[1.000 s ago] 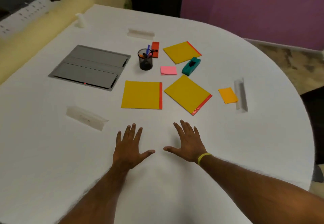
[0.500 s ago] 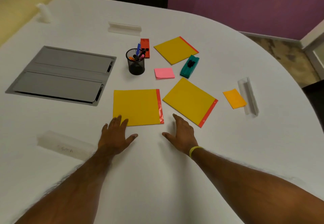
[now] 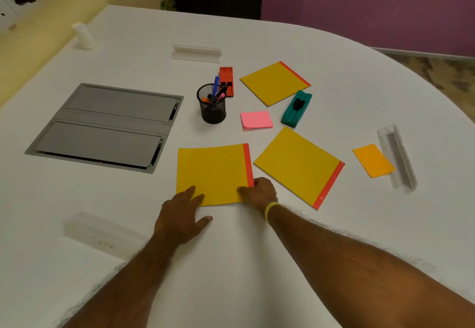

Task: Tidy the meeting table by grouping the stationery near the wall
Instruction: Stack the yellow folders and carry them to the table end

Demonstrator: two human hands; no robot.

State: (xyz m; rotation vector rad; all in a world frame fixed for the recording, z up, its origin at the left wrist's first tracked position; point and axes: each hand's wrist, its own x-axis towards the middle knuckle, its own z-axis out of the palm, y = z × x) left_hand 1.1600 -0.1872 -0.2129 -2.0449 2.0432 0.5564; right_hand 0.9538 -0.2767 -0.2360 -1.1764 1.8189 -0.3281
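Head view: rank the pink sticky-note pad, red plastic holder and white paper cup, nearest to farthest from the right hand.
1. Pink sticky-note pad, beyond the yellow folder that the right hand grips.
2. Red plastic holder, behind the black mesh pen cup.
3. White paper cup, far left by the wall.

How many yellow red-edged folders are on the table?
3. The nearest folder, touched by the left hand and right hand; the middle folder right of it; the far folder beyond the green eraser.

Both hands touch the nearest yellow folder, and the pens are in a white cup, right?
No. The head view shows the pens in a black mesh cup, not white. The left hand and right hand do touch the nearest yellow folder.
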